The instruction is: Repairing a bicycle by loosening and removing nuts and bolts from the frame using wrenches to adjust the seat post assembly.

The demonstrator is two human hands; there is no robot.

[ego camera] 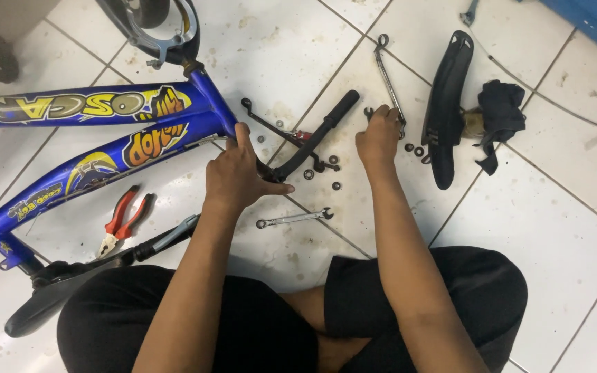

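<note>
On the white tiled floor (pixel 540 228) in front of my crossed legs, I am working on a small blue bike frame (pixel 105 131) that lies on its side to the left. My left hand (pixel 240 176) sits by the front end of the frame, with the fingers curled and the thumb stuck out to the right, pinching the near end of the black handlebar (pixel 316 138). The bar slants away to the far right, with its rubber grip at the far tip. My right hand (pixel 378 135) reaches farther out, fingers bent down and closed on a long silver wrench (pixel 388 79) lying on the tiles. I think I am picking my tool while I hold the bar in place. Little black nuts and washers (pixel 323 169) lie between my hands, and two more sit just right of my right hand. A second small wrench (pixel 295 218) lies nearer to me. Red pliers (pixel 124 221) rest on the left, near the frame. A black mudguard (pixel 447 103) and a dark rag (pixel 500 114) lie to the right. For the next move I think I need the wrench end that fits the nut, and a steady hold on the bar so it does not turn.
</note>
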